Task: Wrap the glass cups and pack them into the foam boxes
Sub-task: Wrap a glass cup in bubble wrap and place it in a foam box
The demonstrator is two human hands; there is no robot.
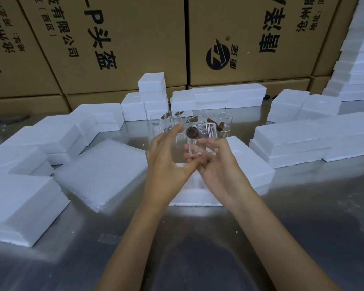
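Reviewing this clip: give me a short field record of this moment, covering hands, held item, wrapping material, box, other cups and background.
held item: clear glass cup with a dark round lid or stopper, tilted on its side
right hand: fingers curled under the cup, gripping it
left hand: fingers straight, beside the cup
wrap: stack of bubble wrap sheets left of the hands, cup not yet wrapped
box: open foam box under the hands
other cups: group of glasses behind
background: cardboard cartons

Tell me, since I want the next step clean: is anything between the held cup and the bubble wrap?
Nothing visible. The glass cup sits in the right hand, the left hand beside it; the bubble wrap stack lies uncovered to the left.
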